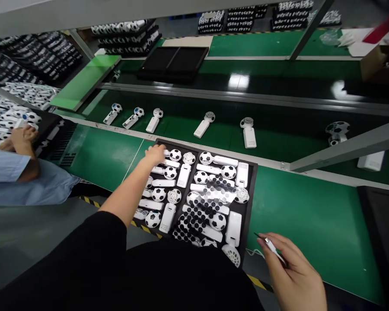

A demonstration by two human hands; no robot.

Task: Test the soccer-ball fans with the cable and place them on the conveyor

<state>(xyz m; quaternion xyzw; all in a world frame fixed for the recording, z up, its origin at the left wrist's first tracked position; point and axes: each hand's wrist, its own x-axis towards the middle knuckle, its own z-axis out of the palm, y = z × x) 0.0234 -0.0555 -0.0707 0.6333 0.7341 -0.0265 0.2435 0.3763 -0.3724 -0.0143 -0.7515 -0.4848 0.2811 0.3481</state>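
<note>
Our right hand (293, 270) pinches a white tool (273, 249) between fingertips (276, 237); our left hand (154, 154) partly covers a ball-headed device (175, 155), grip unclear.

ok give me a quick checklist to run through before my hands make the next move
1. Right hand gripping the white tool: ok.
2. Tool's dark tip clear of the black tray: ok, it is off the tray's right side.
3. Left hand firmly gripping a white device: cannot tell, its fingers are at the tray's far left corner.
4. Dotted sheet off the devices: not ok, it lies over several in the right half.
5. Co-worker's hand away from the tray: ok, off to the left.
</note>
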